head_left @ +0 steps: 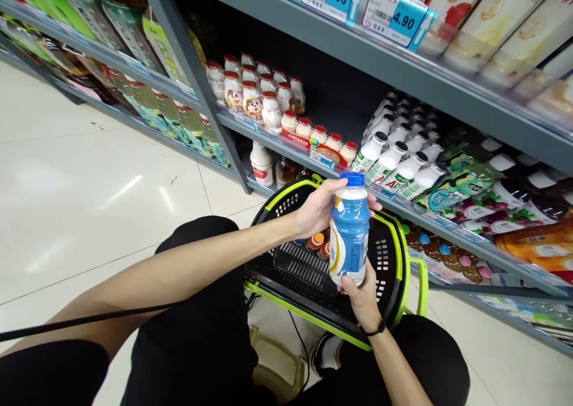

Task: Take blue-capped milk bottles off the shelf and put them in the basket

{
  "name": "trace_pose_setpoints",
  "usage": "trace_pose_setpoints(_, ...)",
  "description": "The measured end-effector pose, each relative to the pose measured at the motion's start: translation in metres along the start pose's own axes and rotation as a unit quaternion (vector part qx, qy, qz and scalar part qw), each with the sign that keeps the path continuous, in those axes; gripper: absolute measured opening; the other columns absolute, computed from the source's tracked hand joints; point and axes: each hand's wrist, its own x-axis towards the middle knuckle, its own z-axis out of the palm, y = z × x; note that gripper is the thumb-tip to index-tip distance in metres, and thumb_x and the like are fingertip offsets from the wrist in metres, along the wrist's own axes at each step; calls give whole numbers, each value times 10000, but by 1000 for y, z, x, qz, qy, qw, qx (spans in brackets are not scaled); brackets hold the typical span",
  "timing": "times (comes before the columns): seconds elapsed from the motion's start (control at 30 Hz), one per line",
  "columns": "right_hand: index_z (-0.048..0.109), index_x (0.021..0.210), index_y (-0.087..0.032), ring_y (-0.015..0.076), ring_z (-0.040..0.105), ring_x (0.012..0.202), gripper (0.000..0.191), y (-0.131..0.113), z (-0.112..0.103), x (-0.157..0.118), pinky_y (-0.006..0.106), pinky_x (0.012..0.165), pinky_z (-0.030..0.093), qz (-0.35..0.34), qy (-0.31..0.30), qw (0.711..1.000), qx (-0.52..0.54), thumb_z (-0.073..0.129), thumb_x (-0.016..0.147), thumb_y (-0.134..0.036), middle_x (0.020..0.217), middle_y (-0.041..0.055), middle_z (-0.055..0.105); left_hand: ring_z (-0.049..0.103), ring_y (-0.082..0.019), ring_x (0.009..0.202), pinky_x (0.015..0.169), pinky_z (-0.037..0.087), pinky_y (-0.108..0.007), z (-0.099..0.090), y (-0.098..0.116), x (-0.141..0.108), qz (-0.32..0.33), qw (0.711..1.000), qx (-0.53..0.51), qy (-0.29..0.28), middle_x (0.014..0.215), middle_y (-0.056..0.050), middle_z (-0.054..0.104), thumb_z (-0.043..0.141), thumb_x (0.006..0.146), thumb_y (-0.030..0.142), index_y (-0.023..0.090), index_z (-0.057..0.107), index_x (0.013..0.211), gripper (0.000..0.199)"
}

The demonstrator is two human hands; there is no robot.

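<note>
Left hand [320, 206] wrapped round the blue-capped bottle [350, 230] near its neck, right hand [363, 295] cupping its base — I'd keep it upright over the basket [405, 257].

— The blue bottle [350, 233]?
— Glossy plastic with a smooth printed wrap.
— The shopping basket [405, 257]?
— Matt black perforated plastic, lime trim.
— Floor [89, 173]?
— Polished, reflective tile.
— Shelf [403, 65]?
— Matt grey painted metal.
</note>
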Motion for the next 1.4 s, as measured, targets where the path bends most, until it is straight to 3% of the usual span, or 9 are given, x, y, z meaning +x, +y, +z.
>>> trace_pose_setpoints(0.17, 650, 948, -209, 145, 429, 465, 534, -10, 3, 3, 281, 424, 364, 27, -52, 992, 113, 650, 777, -715, 627, -3, 575, 670, -336, 1178, 1028, 481, -474, 1, 4, 0, 4, 1000, -8, -9, 1138, -159, 768, 588, 845, 649, 154, 687, 1157, 593)
trace_pose_setpoints(0.27, 664, 908, -191, 126, 331, 388, 671, -25, 6, 4, 260, 382, 276, 79, -94, 978, 170, 444, 812, -817, 511, -28, 474, 681, -330, 1152, 1030, 477, -476, 1, 4, -1, 13, 1000, -3, -6, 1161, -160, 759, 651, 832, 616, 158, 689, 1106, 535)
trace_pose_setpoints(0.43, 661, 806, -188, 103, 237, 275, 882, -39, 4, 2, 241, 332, 195, 205, -193, 943, 178, 191, 784, -934, 389, -29, 446, 699, -292, 1088, 1021, 483, -466, 2, 3, -3, 18, 1000, -15, 11, 1181, -154, 750, 773, 798, 464, 165, 670, 1129, 458)
trace_pose_setpoints(0.67, 552, 577, -230, 111, 240, 213, 936, -29, -1, 1, 221, 278, 210, 220, -246, 915, 232, 31, 735, -992, 293, -33, 358, 680, -278, 1116, 1032, 470, -449, 4, 4, -4, 9, 999, -1, 31, 1170, -147, 752, 782, 805, 452, 149, 670, 1210, 518)
trace_pose_setpoints(0.87, 560, 512, -231, 158, 407, 243, 1059, -29, -4, -2, 244, 278, 272, 282, -299, 897, 161, -116, 582, -1043, 338, 55, 492, 690, -290, 1092, 1016, 476, -453, 1, 3, 0, 19, 999, -11, 50, 1128, -143, 764, 730, 839, 464, 141, 680, 1180, 472)
trace_pose_setpoints(1.0, 571, 582, -233, 163, 437, 282, 1014, -39, -1, 1, 244, 300, 305, 274, -267, 909, 166, -44, 636, -1037, 376, 39, 520, 691, -298, 1122, 1024, 478, -458, -1, 7, 1, 16, 998, -16, 53, 1140, -131, 769, 699, 850, 480, 150, 693, 1158, 451)
trace_pose_setpoints(1.17, 645, 851, -189, 203, 554, 371, 903, -48, 1, 4, 255, 326, 350, 233, -207, 931, 192, 180, 772, -960, 526, 59, 641, 688, -317, 1155, 1084, 457, -498, -6, 14, 3, 17, 998, -16, 57, 1159, -141, 769, 670, 843, 549, 135, 713, 1111, 496)
trace_pose_setpoints(1.27, 671, 928, -157, 249, 664, 516, 811, -45, -2, 5, 287, 397, 442, 158, -188, 956, 159, 395, 782, -905, 656, 107, 716, 688, -321, 1159, 1090, 456, -505, -11, 15, 5, 22, 998, -19, 59, 1175, -159, 763, 675, 831, 569, 118, 715, 1113, 534)
trace_pose_setpoints(1.4, 628, 1100, -184, 223, 682, 633, 528, -36, -8, 6, 310, 528, 520, 12, -95, 991, 88, 728, 807, -611, 809, 74, 740, 702, -313, 1128, 1084, 462, -500, -15, 14, 7, 19, 998, -26, 55, 1185, -179, 755, 650, 843, 585, 103, 716, 1108, 554)
